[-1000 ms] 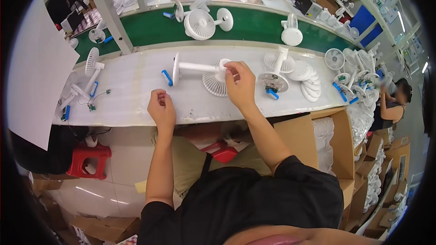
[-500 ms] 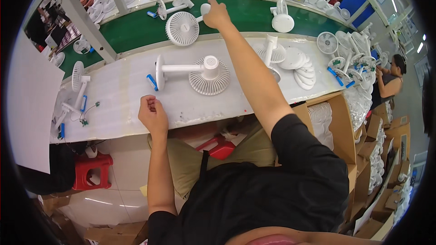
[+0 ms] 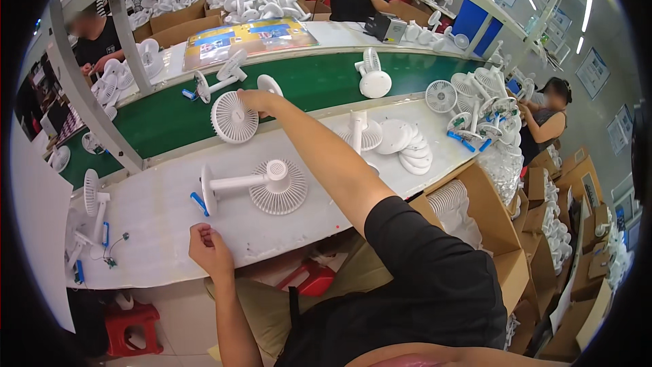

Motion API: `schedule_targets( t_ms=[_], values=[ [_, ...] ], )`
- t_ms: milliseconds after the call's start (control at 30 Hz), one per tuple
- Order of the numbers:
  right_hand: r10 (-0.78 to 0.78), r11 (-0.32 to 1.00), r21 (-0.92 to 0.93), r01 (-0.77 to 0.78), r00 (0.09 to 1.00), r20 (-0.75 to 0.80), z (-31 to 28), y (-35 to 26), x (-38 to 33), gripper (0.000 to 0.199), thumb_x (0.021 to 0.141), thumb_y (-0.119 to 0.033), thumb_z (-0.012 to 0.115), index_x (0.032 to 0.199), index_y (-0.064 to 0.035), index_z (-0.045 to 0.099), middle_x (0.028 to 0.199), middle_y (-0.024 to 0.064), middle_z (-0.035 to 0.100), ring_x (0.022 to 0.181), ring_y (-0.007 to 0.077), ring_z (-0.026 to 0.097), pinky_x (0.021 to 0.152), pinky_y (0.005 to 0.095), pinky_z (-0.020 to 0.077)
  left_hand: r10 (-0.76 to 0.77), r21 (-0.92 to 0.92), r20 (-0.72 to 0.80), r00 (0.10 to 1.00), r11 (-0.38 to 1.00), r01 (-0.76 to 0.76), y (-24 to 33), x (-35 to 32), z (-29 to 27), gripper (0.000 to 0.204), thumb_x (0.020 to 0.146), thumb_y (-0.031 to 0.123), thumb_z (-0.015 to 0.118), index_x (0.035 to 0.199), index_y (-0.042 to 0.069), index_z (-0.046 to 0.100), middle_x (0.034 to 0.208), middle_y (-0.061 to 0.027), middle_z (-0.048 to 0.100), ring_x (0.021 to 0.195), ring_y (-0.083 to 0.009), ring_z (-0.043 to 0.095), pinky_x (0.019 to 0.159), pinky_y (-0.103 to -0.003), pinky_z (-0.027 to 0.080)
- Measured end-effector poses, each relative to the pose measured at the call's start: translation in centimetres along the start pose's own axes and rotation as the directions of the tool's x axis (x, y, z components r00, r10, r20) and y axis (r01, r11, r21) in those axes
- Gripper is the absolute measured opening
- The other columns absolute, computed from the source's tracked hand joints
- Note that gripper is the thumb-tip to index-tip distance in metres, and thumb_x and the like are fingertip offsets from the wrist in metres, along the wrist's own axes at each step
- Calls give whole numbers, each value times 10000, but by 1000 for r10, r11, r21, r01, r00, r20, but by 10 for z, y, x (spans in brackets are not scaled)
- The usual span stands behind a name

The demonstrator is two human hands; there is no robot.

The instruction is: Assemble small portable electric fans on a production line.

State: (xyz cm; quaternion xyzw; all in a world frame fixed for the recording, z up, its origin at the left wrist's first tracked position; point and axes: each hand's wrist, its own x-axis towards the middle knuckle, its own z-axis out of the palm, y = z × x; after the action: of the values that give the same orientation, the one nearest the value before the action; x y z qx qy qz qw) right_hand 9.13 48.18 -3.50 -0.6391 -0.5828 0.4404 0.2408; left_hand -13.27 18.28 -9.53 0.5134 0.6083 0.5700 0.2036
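White plastic fan [image 3: 235, 117] lies on the green conveyor belt [image 3: 319, 81], and I see my right hand [image 3: 257, 100] stretched far out, its fingers curled onto the edge of the fan head. My left hand [image 3: 209, 250] rests near the front edge of the white workbench [image 3: 156, 221], fingers loosely bent with the tips pinched together; I cannot tell if something small is between them. Just beyond it a second fan [image 3: 261, 187] lies face down.

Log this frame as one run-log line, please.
right hand: grasping white fan on green conveyor belt | left hand: resting at white bench edge | second fan: lying on bench
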Motion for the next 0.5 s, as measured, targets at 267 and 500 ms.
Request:
schedule_targets(
  t_ms=[267,500],
  values=[
    [-6,723,687,-80,993,121,1,25,16,431,954,-377,526,1184,-16,583,1163,171,627,987,256,631,822,368,527,11,0,40,999,1000,-11,-7,13,4,119,796,3,511,900,3,570,716,-47,538,612,-129,434,583,-238,393],
    [-207,699,690,189,977,-58,-18,-3,-20,284,914,-291,615,926,-10,654,932,118,645,784,185,589,740,311,503,10,-3,49,999,1000,-9,-4,8,4,129,792,4,520,908,6,577,724,-59,556,615,-144,457,599,-251,414]
  ],
)
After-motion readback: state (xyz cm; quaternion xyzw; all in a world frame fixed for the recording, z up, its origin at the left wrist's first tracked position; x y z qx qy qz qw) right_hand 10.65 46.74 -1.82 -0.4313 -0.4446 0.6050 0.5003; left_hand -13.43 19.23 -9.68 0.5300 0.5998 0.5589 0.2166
